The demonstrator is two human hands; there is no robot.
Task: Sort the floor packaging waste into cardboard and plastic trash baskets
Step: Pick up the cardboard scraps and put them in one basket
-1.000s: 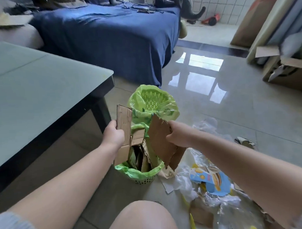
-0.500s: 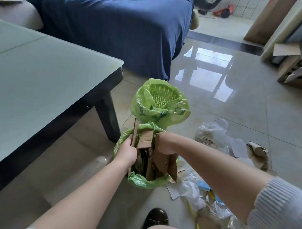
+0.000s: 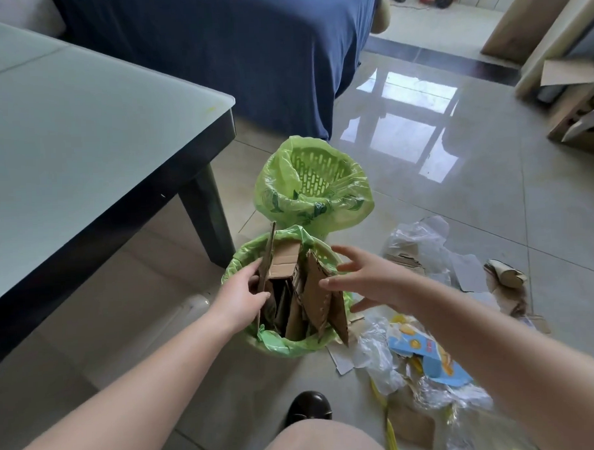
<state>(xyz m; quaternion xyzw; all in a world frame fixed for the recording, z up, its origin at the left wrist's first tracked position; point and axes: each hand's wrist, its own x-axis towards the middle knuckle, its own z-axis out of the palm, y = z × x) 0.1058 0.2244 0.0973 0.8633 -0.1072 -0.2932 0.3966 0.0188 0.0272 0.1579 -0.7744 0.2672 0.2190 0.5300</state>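
The left hand [image 3: 239,299] pinches a cardboard strip [image 3: 267,259] upright in the near basket [image 3: 238,267], right hand [image 3: 365,278] spread just beside it, far basket [image 3: 313,187] open behind, litter [image 3: 424,348] right.

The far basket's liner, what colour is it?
Light green, translucent, with darker green print on the far basket's liner; head view shows it.

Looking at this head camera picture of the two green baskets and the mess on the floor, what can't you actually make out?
- Bottom of the near green-lined basket, head view: hidden by upright brown cardboard pieces.
- Left hand fingers: partly behind a cardboard sheet.
- Brown cardboard box: cut off by the right edge.
- Print on the blue carton: too small.
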